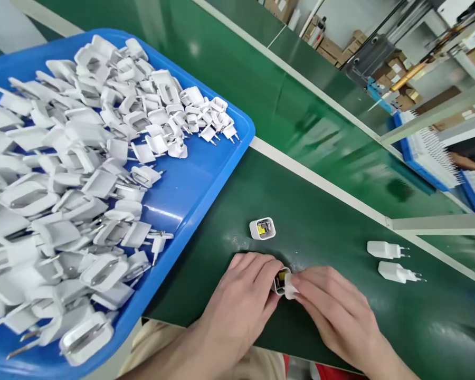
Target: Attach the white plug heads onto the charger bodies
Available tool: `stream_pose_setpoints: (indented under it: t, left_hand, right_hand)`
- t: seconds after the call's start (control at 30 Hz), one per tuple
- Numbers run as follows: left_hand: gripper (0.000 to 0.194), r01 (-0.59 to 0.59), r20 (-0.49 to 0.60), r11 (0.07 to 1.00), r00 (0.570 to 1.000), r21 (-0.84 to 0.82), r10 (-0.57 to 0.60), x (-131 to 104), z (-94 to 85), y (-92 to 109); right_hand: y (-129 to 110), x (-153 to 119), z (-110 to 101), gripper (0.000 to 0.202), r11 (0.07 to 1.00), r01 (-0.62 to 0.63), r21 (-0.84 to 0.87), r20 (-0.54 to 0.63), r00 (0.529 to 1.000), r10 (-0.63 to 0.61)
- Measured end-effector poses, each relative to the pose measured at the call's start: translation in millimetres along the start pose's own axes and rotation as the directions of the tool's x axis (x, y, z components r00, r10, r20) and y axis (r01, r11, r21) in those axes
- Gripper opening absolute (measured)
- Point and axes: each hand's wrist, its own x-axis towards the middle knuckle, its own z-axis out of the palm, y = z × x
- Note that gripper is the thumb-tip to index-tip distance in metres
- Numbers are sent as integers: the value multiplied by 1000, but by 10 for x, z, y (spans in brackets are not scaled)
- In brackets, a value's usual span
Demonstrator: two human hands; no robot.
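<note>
Item: small charger body (280, 280) with white plug cap (290, 290), pinched between left hand (237, 306) and right hand (332, 311), lower centre. Light, rigid, smooth plastic by the look; best gripped on flat sides, clear of pins.

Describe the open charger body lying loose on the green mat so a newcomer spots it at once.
Start at the big blue tray of white plug caps on the left, then move right onto the green mat. Just past the tray's edge, above the two hands, lies a small white charger body. Unlike the two finished chargers farther right, it has no pins, and its open face shows yellow parts inside.
</note>
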Motion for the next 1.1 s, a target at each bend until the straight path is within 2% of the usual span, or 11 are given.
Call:
stream_pose_setpoints:
  t: [0.1,0.27,0.43,0.53,0.8,0.97,1.1]
  left_hand:
    - [32,3,-36,999,999,-35,-4,-7,3,3]
    - [26,-15,-55,1000,998,-22,14,-7,-2,5]
    - [26,-15,-23,1000,1000,-20,15,9,-3,-7]
    - [25,-12,-15,1000,1000,-23,12,1,0,-5]
    - [25,8,21,999,1000,-42,-7,3,-22,7]
    - [26,10,22,999,1000,-52,-9,22,-38,11]
    - [22,6,21,998,1000,-59,-5,35,-51,28]
  right_hand:
    - [59,34,33,48,993,43,108,-11,999,-42]
    - [104,35,76,32,997,-12,73,13,1000,11]
    - [128,13,96,33,994,19,108,-59,998,-13]
    - [148,13,99,34,994,42,100,-63,997,-36]
    - [158,40,96,34,990,31,141,-21,999,-28]
    - [139,88,39,31,989,-15,146,75,997,4]
    - [143,50,19,36,996,23,90,106,994,-33]
